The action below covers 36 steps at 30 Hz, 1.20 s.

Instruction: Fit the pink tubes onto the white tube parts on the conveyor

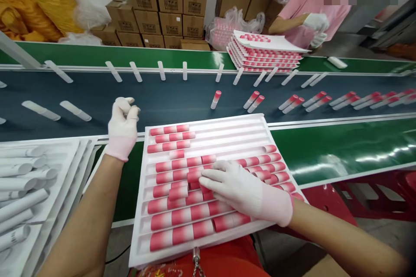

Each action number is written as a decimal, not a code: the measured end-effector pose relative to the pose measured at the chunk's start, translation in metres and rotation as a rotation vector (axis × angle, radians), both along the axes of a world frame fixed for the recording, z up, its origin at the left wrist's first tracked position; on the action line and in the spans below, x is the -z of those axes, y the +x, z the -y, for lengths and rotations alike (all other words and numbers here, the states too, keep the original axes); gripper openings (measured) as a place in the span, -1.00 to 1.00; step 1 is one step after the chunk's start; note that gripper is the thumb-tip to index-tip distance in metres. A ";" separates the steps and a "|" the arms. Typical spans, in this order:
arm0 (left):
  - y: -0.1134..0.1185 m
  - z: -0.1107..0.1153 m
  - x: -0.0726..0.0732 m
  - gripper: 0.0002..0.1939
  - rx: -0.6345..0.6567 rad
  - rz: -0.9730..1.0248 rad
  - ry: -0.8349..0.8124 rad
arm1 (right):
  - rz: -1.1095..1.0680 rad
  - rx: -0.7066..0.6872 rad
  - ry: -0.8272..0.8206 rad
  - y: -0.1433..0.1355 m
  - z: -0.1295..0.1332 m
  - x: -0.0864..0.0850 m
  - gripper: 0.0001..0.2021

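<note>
A white ribbed tray [227, 134] lies in front of me, with several pink-and-white tube pieces [175, 216] in its grooves and some loose on top. My right hand [237, 186], in a white glove with a pink cuff, rests over the pieces at the tray's middle; its fingers are together on them, and what lies under the palm is hidden. My left hand [123, 123], gloved too, is raised left of the tray's far corner, over the belt's near edge. Its fingers are curled closed, and whatever they hold is too small to name.
A dark conveyor belt [162, 101] carries upright white tubes [74, 111] and pink-topped tubes [216, 99]. Stacked trays of white tubes [22, 177] stand at left. Across the belt, a person's gloved hands [316, 28] are near stacked trays [263, 54]. Cartons [169, 0] stand behind.
</note>
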<state>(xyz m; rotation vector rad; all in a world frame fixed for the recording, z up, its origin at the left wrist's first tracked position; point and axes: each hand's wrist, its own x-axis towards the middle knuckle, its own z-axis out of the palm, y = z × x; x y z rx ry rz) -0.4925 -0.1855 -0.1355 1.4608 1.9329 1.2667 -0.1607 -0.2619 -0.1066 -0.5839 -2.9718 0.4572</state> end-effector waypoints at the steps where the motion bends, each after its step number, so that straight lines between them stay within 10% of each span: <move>1: 0.016 0.013 -0.011 -0.73 0.061 0.055 0.062 | 0.041 0.020 0.082 -0.003 0.004 0.005 -0.62; 7: 0.077 0.059 -0.043 -0.70 0.362 0.317 -0.244 | -0.010 0.031 0.167 -0.009 0.004 0.008 -0.55; 16: 0.112 0.077 -0.037 -0.57 0.654 0.426 -0.442 | -1.174 0.739 -0.809 -0.035 -0.051 -0.032 -0.65; 23: 0.121 0.076 -0.040 -0.69 0.432 -0.007 -0.139 | -1.155 0.701 -0.946 -0.048 -0.048 -0.035 -0.62; 31: 0.103 0.067 -0.046 -0.57 0.636 0.164 -0.367 | -0.947 0.540 -0.982 -0.036 -0.057 -0.044 -0.61; 36: 0.114 0.066 -0.042 -0.65 0.513 0.028 -0.215 | -0.951 0.670 -1.025 -0.048 -0.055 -0.039 -0.69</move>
